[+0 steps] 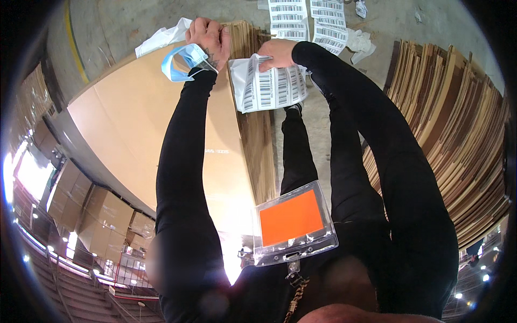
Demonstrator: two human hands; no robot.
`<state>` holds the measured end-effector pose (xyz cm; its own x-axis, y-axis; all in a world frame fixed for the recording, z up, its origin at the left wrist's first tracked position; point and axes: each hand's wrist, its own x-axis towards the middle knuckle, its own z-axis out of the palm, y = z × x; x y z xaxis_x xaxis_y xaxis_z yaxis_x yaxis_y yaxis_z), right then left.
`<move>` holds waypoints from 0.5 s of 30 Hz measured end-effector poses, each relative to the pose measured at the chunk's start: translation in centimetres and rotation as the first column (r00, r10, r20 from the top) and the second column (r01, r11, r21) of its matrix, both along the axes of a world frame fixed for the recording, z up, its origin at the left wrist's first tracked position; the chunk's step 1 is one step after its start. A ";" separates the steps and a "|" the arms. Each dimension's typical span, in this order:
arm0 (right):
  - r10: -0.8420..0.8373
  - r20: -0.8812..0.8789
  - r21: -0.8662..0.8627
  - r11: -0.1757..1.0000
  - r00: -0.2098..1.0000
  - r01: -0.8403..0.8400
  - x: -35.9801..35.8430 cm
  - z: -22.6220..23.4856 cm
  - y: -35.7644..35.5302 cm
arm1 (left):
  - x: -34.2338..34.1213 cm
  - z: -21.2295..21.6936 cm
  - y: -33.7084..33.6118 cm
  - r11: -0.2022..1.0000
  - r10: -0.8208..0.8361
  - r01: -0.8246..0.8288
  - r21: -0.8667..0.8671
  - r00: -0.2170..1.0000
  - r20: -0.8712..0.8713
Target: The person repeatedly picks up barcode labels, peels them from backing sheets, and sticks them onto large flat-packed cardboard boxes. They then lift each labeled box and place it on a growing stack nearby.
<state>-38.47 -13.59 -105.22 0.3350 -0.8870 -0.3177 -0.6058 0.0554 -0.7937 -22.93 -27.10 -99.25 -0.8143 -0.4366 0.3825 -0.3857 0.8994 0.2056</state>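
Note:
A sheet of white barcode labels (pixel 272 89) hangs from my right hand (pixel 278 53), its fingers closed on the upper edge. The sheet lies against the side of a tall stack of flat cardboard (pixel 129 107). My left hand (pixel 208 40) rests at the far edge of that stack with its fingers curled under; whether anything is in them is hidden. Around my left wrist loops a light blue face mask (pixel 186 60). White paper (pixel 164 39) pokes out beside the left hand, on the stack's far edge.
More barcode label strips (pixel 291 19) trail over the concrete floor (pixel 366 64) ahead, near crumpled white paper (pixel 360 44). On the right stands another stack of flat cardboard (pixel 447 140). A badge holder with an orange card (pixel 291 218) hangs from my neck.

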 end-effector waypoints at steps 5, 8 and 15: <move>0.093 -0.071 0.050 0.995 0.993 -0.090 -1.2 -0.4 -1.7 | -0.6 -1.1 -0.3 1.000 0.014 -0.014 0.015 1.000 0.002; 0.083 -0.036 0.108 0.991 0.996 -0.079 -1.4 -1.1 -1.5 | 0.2 -0.9 -2.2 1.000 0.007 -0.007 -0.018 0.999 0.032; -0.156 0.079 0.134 0.980 0.985 0.144 -1.4 -2.7 3.2 | 0.1 0.7 -1.3 0.956 0.291 -0.286 -0.060 0.918 0.269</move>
